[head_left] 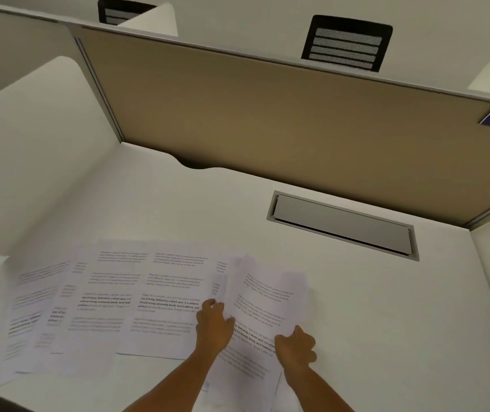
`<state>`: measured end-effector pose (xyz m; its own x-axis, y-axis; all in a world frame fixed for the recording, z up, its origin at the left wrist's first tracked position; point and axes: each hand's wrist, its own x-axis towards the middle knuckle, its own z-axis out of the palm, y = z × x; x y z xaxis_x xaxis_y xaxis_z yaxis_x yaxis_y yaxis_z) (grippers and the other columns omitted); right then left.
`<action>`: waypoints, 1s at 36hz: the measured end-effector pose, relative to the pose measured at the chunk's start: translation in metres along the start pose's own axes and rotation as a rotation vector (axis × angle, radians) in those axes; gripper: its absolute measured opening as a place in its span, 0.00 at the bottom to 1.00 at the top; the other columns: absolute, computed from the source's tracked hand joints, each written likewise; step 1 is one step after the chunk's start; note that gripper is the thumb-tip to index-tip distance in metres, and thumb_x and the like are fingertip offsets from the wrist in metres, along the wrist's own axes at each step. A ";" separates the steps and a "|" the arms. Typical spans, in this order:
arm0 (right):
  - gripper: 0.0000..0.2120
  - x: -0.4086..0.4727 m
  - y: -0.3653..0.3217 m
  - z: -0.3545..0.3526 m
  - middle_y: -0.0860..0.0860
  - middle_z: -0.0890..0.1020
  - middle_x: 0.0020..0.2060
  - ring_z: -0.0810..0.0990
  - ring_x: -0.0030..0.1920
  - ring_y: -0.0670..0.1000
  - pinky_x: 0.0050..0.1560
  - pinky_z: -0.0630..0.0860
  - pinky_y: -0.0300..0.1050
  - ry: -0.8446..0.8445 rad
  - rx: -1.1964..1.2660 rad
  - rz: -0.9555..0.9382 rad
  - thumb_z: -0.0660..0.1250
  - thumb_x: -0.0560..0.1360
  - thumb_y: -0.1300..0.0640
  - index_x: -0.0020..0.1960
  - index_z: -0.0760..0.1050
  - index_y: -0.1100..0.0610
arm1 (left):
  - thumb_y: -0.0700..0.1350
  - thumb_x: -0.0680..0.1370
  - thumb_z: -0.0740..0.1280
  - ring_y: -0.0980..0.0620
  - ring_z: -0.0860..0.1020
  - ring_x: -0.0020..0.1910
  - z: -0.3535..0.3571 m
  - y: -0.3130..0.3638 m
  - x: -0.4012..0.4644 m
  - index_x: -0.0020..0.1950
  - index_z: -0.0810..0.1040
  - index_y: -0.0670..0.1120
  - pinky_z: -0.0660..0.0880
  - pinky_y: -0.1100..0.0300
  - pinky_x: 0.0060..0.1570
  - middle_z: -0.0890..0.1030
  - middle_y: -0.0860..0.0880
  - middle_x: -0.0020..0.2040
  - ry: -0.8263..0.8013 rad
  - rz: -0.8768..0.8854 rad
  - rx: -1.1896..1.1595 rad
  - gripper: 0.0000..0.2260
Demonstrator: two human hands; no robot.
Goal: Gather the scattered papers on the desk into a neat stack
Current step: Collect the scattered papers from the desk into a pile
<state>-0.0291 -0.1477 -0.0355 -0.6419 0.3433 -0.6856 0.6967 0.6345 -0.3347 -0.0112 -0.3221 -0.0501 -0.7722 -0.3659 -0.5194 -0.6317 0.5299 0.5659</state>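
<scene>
At the near right of the white laminate desk (341, 292), your right hand (295, 349) is pinched shut on the right edge of a small bundle of white printed sheets (263, 310), and your left hand (212, 325) presses its curled fingers against the bundle's left edge; whether that hand truly grips or only steadies the paper, you cannot tell from this view. The bundle sits tilted, its far end lifted and fanned, so it looks like an early gathering step with most of the work ahead. To do it well, keep the pinch firm on the right, slide the left hand under the next sheet, and square the edges by tapping them on the desk before adding more. To the left, the rest of the scattered white printed papers (113, 298) lie flat and overlapping, reaching nearly to the white curved side divider (35, 150) and close to the near desk edge, where a careless sweep could probably push the outermost pages off. Draw those inward first. Beyond the papers the desk is bare up to the grey recessed cable flap (341, 224) and the tan fabric partition (282, 120), giving you room to set the finished stack down. Avoid the flap's slot, since a thin sheet might catch there.
</scene>
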 end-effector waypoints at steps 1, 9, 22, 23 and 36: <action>0.21 0.001 -0.001 0.002 0.59 0.70 0.69 0.74 0.66 0.60 0.70 0.70 0.54 -0.004 0.020 0.016 0.66 0.76 0.60 0.69 0.72 0.60 | 0.49 0.79 0.67 0.43 0.63 0.72 0.001 -0.001 0.001 0.73 0.68 0.42 0.70 0.47 0.69 0.62 0.45 0.76 0.004 -0.001 0.016 0.24; 0.30 -0.003 -0.005 0.005 0.60 0.62 0.73 0.75 0.63 0.64 0.64 0.77 0.58 -0.038 0.182 0.009 0.65 0.77 0.63 0.78 0.61 0.62 | 0.48 0.79 0.67 0.42 0.63 0.71 0.002 -0.001 0.010 0.71 0.69 0.41 0.70 0.51 0.67 0.62 0.43 0.73 0.003 -0.011 0.002 0.23; 0.31 0.005 0.004 -0.004 0.55 0.77 0.56 0.75 0.43 0.49 0.46 0.75 0.42 -0.130 0.570 0.003 0.68 0.75 0.69 0.74 0.59 0.60 | 0.50 0.77 0.69 0.42 0.71 0.67 -0.004 0.000 0.017 0.70 0.71 0.43 0.73 0.48 0.66 0.75 0.42 0.66 -0.050 -0.052 -0.016 0.24; 0.29 0.006 0.005 -0.004 0.54 0.78 0.52 0.76 0.42 0.48 0.40 0.74 0.41 -0.120 0.583 0.011 0.68 0.75 0.70 0.72 0.61 0.60 | 0.50 0.77 0.69 0.42 0.72 0.66 -0.004 0.000 0.015 0.69 0.72 0.43 0.74 0.47 0.65 0.77 0.43 0.65 -0.048 -0.057 -0.018 0.22; 0.22 -0.002 0.017 -0.014 0.58 0.82 0.59 0.80 0.53 0.57 0.61 0.76 0.49 -0.216 0.628 -0.062 0.63 0.76 0.73 0.70 0.73 0.64 | 0.36 0.74 0.73 0.50 0.79 0.48 -0.003 0.002 -0.010 0.72 0.56 0.46 0.79 0.62 0.46 0.77 0.42 0.59 -0.100 0.000 -0.444 0.35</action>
<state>-0.0197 -0.1280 -0.0308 -0.6537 0.1316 -0.7452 0.7567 0.1025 -0.6457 -0.0052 -0.3199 -0.0413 -0.7757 -0.2790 -0.5661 -0.6165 0.1428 0.7743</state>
